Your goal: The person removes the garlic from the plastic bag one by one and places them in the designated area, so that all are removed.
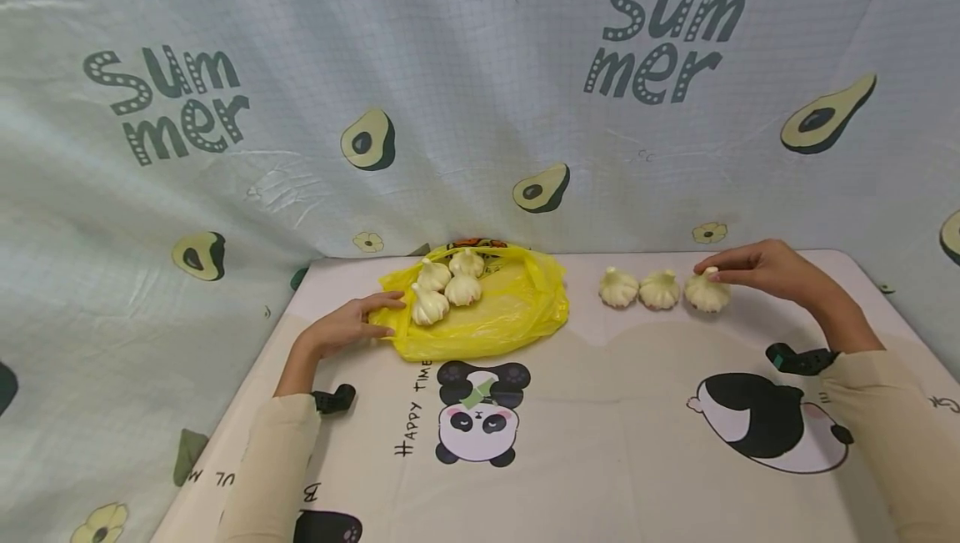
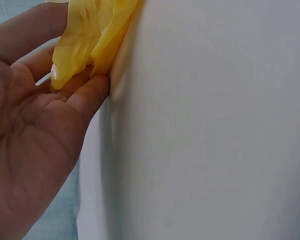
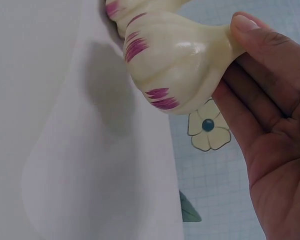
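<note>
My right hand [image 1: 772, 268] pinches a garlic bulb [image 1: 707, 293] by its stem, at the right end of a row. In the right wrist view this bulb [image 3: 170, 60] is cream with purple streaks and hangs tilted from the fingertips. Two more garlic bulbs [image 1: 660, 289] sit left of it on the table. At the left, my left hand [image 1: 348, 324] holds the edge of a yellow plastic bag [image 1: 517, 309]; the left wrist view shows the crumpled plastic [image 2: 85, 40] between thumb and fingers. Several garlic bulbs [image 1: 430, 304] are grouped on the bag's left part.
The table [image 1: 585, 409] has a pale cloth printed with pandas and lettering. A hanging sheet [image 1: 450, 67] with avocado prints stands right behind the table's back edge, close beyond the bag and the row of bulbs.
</note>
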`<act>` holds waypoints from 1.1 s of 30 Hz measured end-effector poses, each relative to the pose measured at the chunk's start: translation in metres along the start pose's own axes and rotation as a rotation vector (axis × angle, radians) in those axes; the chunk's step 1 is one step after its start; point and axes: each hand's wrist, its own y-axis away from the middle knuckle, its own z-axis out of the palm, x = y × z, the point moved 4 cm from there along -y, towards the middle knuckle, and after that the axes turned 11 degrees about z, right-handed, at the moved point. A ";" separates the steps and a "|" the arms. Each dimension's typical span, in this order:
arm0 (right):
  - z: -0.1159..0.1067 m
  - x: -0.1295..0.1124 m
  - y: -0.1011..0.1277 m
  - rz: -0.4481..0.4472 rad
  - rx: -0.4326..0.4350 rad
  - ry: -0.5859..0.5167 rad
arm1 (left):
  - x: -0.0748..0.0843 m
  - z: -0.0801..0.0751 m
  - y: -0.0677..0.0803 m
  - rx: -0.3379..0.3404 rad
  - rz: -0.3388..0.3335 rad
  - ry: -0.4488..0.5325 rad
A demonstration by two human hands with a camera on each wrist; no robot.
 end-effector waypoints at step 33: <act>0.016 0.010 -0.011 0.004 -0.015 -0.099 | -0.002 0.001 0.000 0.009 0.016 0.014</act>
